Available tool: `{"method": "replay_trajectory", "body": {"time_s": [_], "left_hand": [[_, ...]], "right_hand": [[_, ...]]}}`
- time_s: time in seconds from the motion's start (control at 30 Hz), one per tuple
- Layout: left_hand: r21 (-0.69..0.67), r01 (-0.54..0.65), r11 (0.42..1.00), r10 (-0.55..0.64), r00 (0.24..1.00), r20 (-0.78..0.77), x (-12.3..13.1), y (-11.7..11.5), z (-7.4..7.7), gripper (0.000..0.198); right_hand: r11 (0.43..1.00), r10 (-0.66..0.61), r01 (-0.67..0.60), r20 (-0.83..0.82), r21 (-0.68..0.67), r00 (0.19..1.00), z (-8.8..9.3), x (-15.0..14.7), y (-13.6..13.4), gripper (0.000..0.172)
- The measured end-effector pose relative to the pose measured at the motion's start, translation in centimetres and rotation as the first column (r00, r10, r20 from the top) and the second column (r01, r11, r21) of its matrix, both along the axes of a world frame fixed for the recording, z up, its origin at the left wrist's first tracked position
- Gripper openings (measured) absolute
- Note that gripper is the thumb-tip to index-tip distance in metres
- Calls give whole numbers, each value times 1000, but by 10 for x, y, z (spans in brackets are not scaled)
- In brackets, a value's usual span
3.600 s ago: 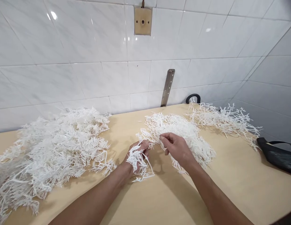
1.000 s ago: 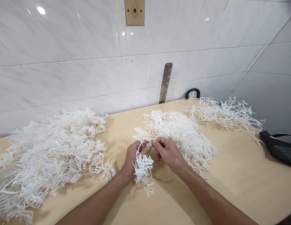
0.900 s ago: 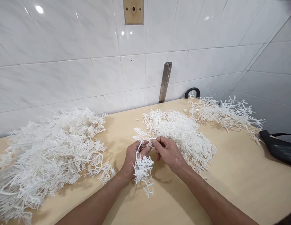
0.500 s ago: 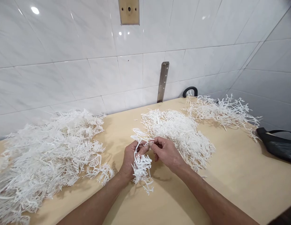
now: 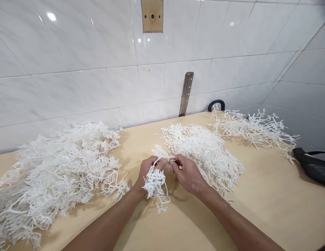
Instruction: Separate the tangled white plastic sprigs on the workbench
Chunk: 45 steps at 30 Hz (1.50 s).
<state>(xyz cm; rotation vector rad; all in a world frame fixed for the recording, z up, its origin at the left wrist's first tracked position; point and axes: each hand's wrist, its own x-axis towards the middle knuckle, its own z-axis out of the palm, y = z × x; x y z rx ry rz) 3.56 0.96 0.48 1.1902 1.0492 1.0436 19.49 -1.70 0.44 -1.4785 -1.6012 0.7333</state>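
A cluster of white, branched plastic sprue [image 5: 155, 181] with many thin prongs hangs from my left hand [image 5: 146, 172], whose thumb and fingers are closed around it. My right hand [image 5: 187, 172] meets the left at the fingertips, pinching the upper part of the same cluster. What exactly sits between the right fingertips is too small to make out. Just beyond the right hand lies a heap of short white plastic pieces [image 5: 201, 146]. To the left of my left hand spreads a larger pile of tangled white sprues [image 5: 68, 170].
Bare branched white stems [image 5: 253, 129] lie at the back right of the tan table [image 5: 269, 202]. A black bag-like object [image 5: 312, 167] is at the right edge. A metal strip [image 5: 186, 94] leans against the tiled wall, near a black curved handle [image 5: 216, 104].
The view has shifted slightly, so everything appears a little further right. The hanging cluster has turned a bit in my left hand, and both hands remain together at the fingertips.
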Motion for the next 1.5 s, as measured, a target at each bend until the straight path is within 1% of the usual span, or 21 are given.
{"method": "replay_trajectory", "body": {"time_s": [0.1,0.2,0.3,0.47,0.67,0.73,0.83,0.9,0.97,1.03,1.1,1.17,1.2,1.23,1.3,1.33,1.37,1.4,1.47,1.5], "left_hand": [[8,23,1000,-22,999,-25,-1,1,5,39],[0,78,997,-78,996,-40,-2,0,8,37],[4,119,993,-119,992,-52,-2,0,8,36],[80,77,994,-74,996,-44,0,0,3,32],[58,1,998,0,1000,-26,4,-2,3,34],[62,-14,998,16,999,-38,4,-3,3,32],[66,-39,997,44,996,-71,4,-5,2,31],[66,-57,996,62,995,-73,5,-6,2,31],[30,-68,997,69,997,-40,7,-8,5,31],[-65,-46,997,47,999,26,10,-10,10,34],[-173,24,985,-5,994,112,12,-11,16,37],[-226,76,971,-30,979,202,13,-13,20,38],[-235,82,968,-26,972,234,12,-13,21,39],[-234,75,969,-14,968,251,12,-13,21,39],[-215,45,976,11,968,250,11,-13,19,39],[-197,33,980,15,971,237,10,-13,18,38],[-181,24,983,17,975,223,10,-12,16,37],[-166,20,986,15,978,208,10,-12,14,35],[-131,-4,991,27,985,172,10,-10,10,33],[-100,-30,995,45,988,150,10,-10,8,32]], "right_hand": [[999,21,-22,33,29,999,1,1,-1,19],[999,26,-29,70,46,997,2,2,-2,19],[999,22,-25,77,48,997,2,3,-1,19],[999,13,-14,8,35,1000,0,3,1,20],[999,-3,3,9,-43,1000,-1,2,1,26],[1000,-14,16,58,-26,998,-1,0,1,25],[996,-65,47,230,82,971,-5,-4,2,23],[990,-83,39,322,139,943,-8,-7,2,22],[985,-73,8,374,173,925,-11,-9,2,21],[977,-63,-26,400,211,914,-14,-10,1,20],[971,-53,-47,404,234,913,-16,-12,0,20],[979,-57,-23,374,205,926,-15,-13,1,19],[988,-61,8,340,154,939,-13,-13,2,18],[996,-59,39,288,75,956,-12,-13,3,19],[992,-27,45,148,-117,989,-7,-13,5,20],[984,-17,33,92,-178,996,-6,-13,5,21],[982,-13,26,72,-187,997,-4,-14,5,21],[989,-13,27,97,-145,995,-3,-14,4,20],[999,-37,30,239,31,970,-4,-16,2,15],[993,-56,21,314,114,948,-5,-17,2,12]]}}
